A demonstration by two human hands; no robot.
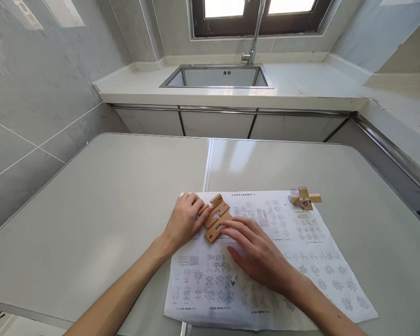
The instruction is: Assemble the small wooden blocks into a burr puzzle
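Several notched wooden puzzle pieces (216,217) lie side by side on a printed instruction sheet (252,298); some bear black numbers. At their left edge, my left hand (185,218) is closed, with a small wooden piece (203,209) between thumb and forefinger. My right hand (257,245) is open, palm down, its outstretched fingertips touching the nearest piece, marked 2. Part of that piece is hidden under the fingers. An interlocked wooden cross (305,199) with a letter on it rests at the sheet's upper right corner.
A pale folding table (126,186) with a centre seam supports the sheet. Beyond it are a white counter (301,77), a steel sink (217,86) with a tall faucet (254,46), and a window. Grey tiled walls (38,116) stand on the left.
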